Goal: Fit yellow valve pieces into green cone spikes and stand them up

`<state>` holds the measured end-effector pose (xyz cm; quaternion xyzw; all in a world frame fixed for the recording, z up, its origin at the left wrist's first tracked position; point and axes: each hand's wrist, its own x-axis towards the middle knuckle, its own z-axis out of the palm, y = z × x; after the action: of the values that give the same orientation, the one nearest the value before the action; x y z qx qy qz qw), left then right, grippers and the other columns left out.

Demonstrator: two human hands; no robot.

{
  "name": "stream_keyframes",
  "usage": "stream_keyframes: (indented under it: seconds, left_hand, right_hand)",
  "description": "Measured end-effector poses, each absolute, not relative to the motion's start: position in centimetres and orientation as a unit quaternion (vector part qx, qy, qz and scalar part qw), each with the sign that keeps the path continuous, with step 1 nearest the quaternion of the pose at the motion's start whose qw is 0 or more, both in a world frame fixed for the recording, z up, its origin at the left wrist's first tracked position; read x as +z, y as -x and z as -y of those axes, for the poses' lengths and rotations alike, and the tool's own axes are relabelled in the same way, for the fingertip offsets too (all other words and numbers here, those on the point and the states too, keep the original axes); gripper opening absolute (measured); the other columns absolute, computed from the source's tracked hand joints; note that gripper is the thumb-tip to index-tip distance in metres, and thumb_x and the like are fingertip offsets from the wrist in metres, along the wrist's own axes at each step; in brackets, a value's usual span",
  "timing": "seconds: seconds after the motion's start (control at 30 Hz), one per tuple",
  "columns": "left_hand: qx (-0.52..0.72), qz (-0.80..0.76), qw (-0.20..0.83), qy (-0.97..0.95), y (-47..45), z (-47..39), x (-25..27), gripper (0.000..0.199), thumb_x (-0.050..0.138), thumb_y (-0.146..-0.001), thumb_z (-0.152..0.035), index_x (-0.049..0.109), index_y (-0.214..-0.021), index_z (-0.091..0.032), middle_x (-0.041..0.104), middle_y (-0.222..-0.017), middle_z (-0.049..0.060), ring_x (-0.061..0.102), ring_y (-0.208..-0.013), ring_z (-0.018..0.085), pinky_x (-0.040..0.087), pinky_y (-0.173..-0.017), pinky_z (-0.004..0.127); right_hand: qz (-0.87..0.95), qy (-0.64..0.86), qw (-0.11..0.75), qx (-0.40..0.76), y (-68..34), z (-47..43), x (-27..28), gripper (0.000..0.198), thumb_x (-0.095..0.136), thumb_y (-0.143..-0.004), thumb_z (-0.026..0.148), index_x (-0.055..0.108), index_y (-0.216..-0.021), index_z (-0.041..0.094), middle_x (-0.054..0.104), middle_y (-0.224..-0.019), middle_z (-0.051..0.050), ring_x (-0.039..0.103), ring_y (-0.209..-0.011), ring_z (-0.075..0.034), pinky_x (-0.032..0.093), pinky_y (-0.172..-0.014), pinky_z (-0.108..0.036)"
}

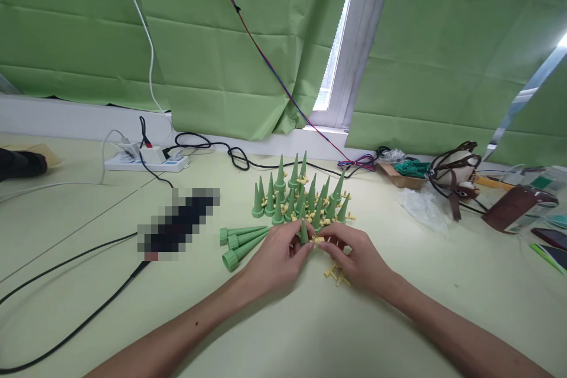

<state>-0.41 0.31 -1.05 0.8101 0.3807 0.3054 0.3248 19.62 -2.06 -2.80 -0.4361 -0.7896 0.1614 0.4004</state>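
My left hand (286,253) is closed around a green plastic cone (303,233), its tip pointing up. Close beside it, my right hand (357,254) pinches a small yellow plastic fitting (317,239) with short side arms, right at the cone's side; whether the two parts touch I cannot tell. Loose yellow fittings (337,275) lie on the table under my right hand. Behind both hands stands a cluster of upright green cones (280,174), many with yellow fittings on them. Several longer green cones (243,240) lie on their sides left of my left hand.
A pixelated dark object (179,224) with a black cable lies at left. Behind it sits a white power strip (148,159). At right are a cardboard box (401,177), a clear plastic bag (425,207), a strapped bag (456,174) and a dark red container (518,208).
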Motion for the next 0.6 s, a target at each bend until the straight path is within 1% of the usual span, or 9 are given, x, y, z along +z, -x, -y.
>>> stream_keyframes:
  seconds: [0.23, 0.43, 0.6]
  left_hand:
    - [0.307, -0.372, 0.323, -0.814, 0.41, -0.22, -1.13, 0.011, 0.052, -0.092, -0.026, 0.059, -0.098, -0.02, 0.056, -0.068, -0.004, 0.049, -0.054, 0.011, 0.037, -0.051, 0.021]
    - [0.306, -0.366, 0.315, -0.82, 0.45, -0.31, -1.25, 0.012, 0.052, -0.092, -0.027, 0.06, -0.098, -0.02, 0.062, -0.076, -0.002, 0.051, -0.056, 0.011, 0.039, -0.052, 0.022]
    - [0.301, -0.366, 0.31, -0.824, 0.46, -0.24, -1.17, 0.013, 0.052, -0.092, -0.026, 0.06, -0.1, -0.02, 0.061, -0.073, -0.002, 0.051, -0.056, 0.012, 0.038, -0.052, 0.022]
  right_hand:
    - [0.791, 0.434, 0.397, 0.167, -19.79, 1.97, -2.91, 0.012, 0.055, -0.096, 0.023, 0.066, -0.096, 0.018, 0.067, -0.08, -0.004, 0.058, -0.066, -0.015, 0.041, -0.049, -0.022]
    - [0.787, 0.436, 0.398, 0.178, -19.8, 1.97, -3.0, 0.013, 0.055, -0.097, 0.025, 0.065, -0.095, 0.018, 0.065, -0.077, -0.004, 0.055, -0.065, -0.015, 0.039, -0.048, -0.022]
    - [0.784, 0.441, 0.395, 0.187, -19.81, 1.98, -3.03, 0.014, 0.054, -0.097, 0.026, 0.064, -0.091, 0.018, 0.063, -0.074, -0.003, 0.053, -0.063, -0.014, 0.037, -0.048, -0.022]
